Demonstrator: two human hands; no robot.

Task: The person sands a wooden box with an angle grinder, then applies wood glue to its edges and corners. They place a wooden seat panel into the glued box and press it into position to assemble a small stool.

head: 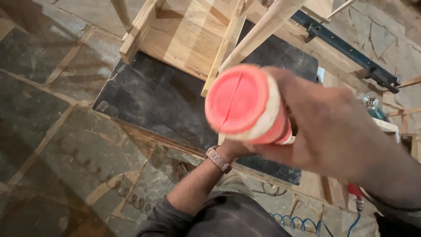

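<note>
Floor [48, 131]: I see one stone-slab floor with pale joints filling the left of the view.
Tabletop [153, 94]: one dark board, carrying the wood frame.
Frame [184, 35]: one pale wooden frame on the tabletop; I count at least two slanted legs rising from it.
Clamp [351, 55]: one long dark bar clamp, lying across wood at upper right.
Right hand [329, 127]: one, close to the camera, its fingers closed round the mallet's neck.
Left hand [232, 149]: one, mostly hidden behind the mallet; I cannot tell how its fingers stand. One watch [218, 159] on the wrist.
Mallet [243, 103]: one, pink round face with a slit, whitish rim; held up in front of the frame, above the tabletop, face turned toward me.
Hose [302, 221]: one blue coiled hose at the bottom, with one red fitting [355, 191] beside it.
</note>
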